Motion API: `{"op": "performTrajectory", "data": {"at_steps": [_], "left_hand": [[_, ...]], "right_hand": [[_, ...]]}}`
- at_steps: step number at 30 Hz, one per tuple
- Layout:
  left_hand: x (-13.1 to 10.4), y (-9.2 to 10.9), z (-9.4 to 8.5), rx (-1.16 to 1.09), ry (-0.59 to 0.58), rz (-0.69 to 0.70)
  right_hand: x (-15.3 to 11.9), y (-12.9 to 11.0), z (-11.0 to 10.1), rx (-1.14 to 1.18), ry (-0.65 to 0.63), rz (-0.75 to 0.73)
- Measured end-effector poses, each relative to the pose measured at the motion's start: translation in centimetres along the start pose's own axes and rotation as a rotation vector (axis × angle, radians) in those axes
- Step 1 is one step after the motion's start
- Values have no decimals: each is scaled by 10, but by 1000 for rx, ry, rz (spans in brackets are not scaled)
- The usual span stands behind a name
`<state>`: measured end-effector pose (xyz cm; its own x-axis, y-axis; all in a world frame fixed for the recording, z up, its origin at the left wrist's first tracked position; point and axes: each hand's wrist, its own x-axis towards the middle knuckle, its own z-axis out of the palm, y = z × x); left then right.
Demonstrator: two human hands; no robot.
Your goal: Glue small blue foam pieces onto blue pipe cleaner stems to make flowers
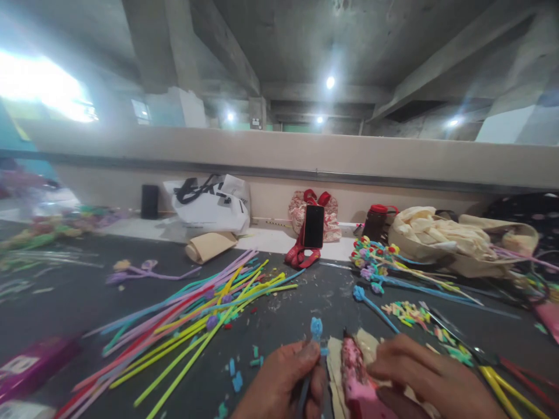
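Note:
My left hand (290, 375) is closed on a blue pipe-cleaner flower (317, 329), its small head standing above the thumb and its stem running down through the fingers. Just right of the thumb a small light-blue piece (324, 351) sticks out. My right hand (419, 372) curls around the right side of a pink glue gun (354, 372), whose dark nozzle points away from me. Beneath the gun lies a stained beige sheet (334, 366). Small blue pipe-cleaner bits (236, 381) are scattered left of my left hand. Another blue flower (358, 294) on a stem rests beyond my right hand.
Loose coloured pipe cleaners (187, 326) spread across the dark table at left. Finished flowers (371, 262), cut bits (406, 313) and yellow-handled pliers (495, 384) lie at right. A phone (313, 227) stands at the back, between a white bag (213, 209) and a bottle (376, 221).

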<state>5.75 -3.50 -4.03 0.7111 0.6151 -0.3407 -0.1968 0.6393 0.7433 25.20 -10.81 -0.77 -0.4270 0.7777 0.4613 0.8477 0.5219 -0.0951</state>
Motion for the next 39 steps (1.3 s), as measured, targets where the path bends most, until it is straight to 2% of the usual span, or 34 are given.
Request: {"op": "performTrajectory", "data": {"at_steps": [2,5,10,14,16,18,21,24,29,34,39], "left_hand": [[1,-4,0,30,-48,9],[7,-7,-4,105,-125,10],[10,-6,-3,183,-179,48],[6,-4,1,221,-205,26],[5,-5,1,221,-179,24],[6,-5,-1,245,-138,33],[6,-5,-2,369,-79,38],[6,-6,-4,507,-23,-19],[3,-9,-5,639,49,-46],[-1,-9,-3,609,-10,-25],[-3,-9,-3,627,-3,-2]], "right_hand": [[17,-11,-1,151,35,20],[30,-16,8,209,99,-12],[28,-10,26,166,142,-87],[28,-9,25,159,133,-104],[29,-9,18,215,113,-81],[29,-6,10,312,68,3],[27,2,-1,459,12,173],[24,9,-4,577,-20,282],[23,7,-1,657,-84,307],[21,1,8,635,-124,314],[19,-4,16,614,-167,321]]}}
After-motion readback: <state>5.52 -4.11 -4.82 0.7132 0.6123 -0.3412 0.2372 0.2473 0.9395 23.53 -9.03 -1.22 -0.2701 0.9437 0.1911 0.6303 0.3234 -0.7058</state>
